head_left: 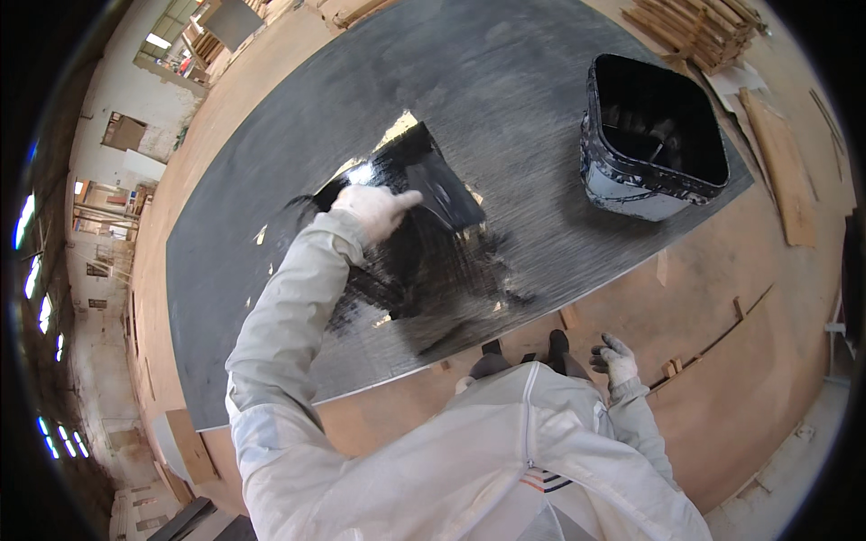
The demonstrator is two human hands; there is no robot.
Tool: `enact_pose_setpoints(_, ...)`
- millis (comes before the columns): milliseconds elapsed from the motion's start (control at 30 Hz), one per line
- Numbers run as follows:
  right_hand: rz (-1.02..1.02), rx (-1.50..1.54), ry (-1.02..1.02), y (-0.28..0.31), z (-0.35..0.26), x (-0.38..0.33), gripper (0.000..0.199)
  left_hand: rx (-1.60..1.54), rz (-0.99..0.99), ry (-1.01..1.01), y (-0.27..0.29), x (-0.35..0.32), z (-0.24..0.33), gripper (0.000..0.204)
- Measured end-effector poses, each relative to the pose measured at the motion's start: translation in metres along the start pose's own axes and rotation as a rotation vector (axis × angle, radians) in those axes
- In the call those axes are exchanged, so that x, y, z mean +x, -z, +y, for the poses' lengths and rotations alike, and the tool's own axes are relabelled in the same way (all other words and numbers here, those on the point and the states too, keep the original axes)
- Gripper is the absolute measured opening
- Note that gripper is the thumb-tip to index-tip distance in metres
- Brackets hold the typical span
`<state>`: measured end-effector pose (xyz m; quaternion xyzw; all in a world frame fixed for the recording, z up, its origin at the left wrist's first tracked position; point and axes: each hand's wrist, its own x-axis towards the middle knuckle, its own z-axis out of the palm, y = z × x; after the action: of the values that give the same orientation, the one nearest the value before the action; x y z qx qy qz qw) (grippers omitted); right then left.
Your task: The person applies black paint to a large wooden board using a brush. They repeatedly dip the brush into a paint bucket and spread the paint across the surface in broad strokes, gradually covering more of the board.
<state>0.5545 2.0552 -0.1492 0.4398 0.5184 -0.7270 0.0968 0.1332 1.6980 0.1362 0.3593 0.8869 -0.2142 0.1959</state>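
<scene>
My left hand (368, 213), in a pale glove, is closed around a flat black scraper (440, 191), its index finger stretched along the tool. Wet black coating (417, 270) lies in a thick, shiny patch under and in front of that hand. Beneath it is a large dark grey panel (505, 99), with pale yellowish spots showing along the edges of the patch. My right hand (618, 361) hangs beside my body, off the panel's near edge; its glove has dark-stained fingers, held apart with nothing in them.
A squarish bucket (627, 197), black inside and smeared with coating, stands on the panel's right part. Stacked wooden strips (699, 27) lie at the far right, near a brown board (780, 167). My feet (558, 343) are close to the panel's near edge.
</scene>
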Motion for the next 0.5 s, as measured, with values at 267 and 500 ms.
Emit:
enact_pose_setpoints(267, 0.065, 0.015, 0.036, -0.015, 0.008, -0.034, 0.058, -0.061, 0.060, -0.105, -0.005, 0.020, -0.017, 0.050)
enact_pose_setpoints(500, 0.167, 0.085, 0.006, -0.024, 0.033, -0.064, 0.058, -0.090, -0.020, -0.161, -0.016, -0.004, -0.031, 0.054)
